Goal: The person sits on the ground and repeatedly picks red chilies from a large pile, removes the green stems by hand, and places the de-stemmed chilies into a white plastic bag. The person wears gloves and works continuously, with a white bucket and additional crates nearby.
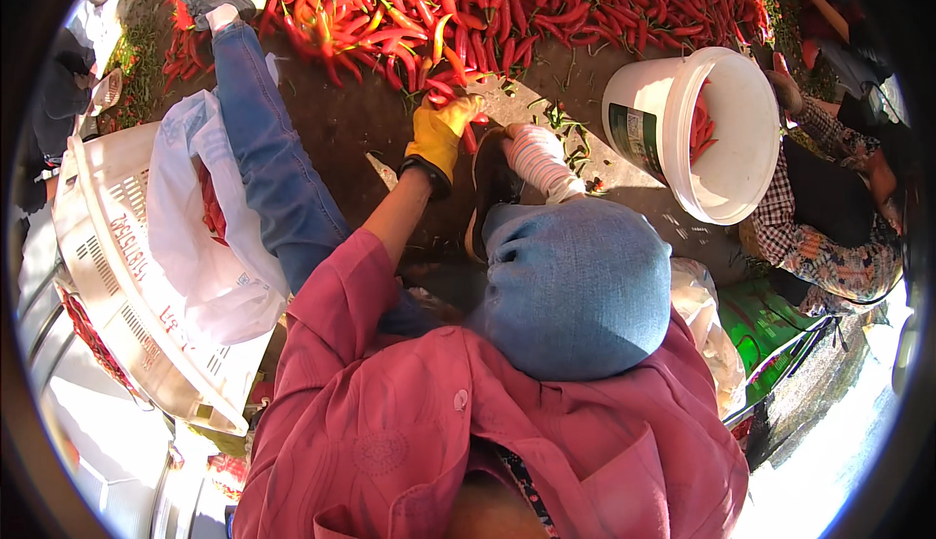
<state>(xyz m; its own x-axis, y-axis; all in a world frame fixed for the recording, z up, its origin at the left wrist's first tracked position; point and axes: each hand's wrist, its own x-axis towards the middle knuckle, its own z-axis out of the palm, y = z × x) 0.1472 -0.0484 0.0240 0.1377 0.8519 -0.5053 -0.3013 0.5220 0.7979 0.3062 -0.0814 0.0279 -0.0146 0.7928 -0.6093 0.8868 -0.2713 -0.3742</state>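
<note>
My left hand [442,133], in a yellow glove with a dark cuff, is closed around several red chili peppers [439,93] at the near edge of the chili pile [504,5]. What appears to be my right hand [540,155], in a pink-and-white striped knit covering, lies beside a dark shoe [499,177]. Its fingers and what they may touch are hidden, and the forearm is out of sight behind my bent, denim-covered knee [581,290]. Loose green stems [578,151] are scattered on the ground just right of it.
A white plastic bucket [643,93] holding some chilies is tipped at the right. My outstretched leg [267,151] and a white bag [245,290] with chilies lie left, by a white perforated crate [95,225]. People [826,232] sit at the right; others are partly visible at the left.
</note>
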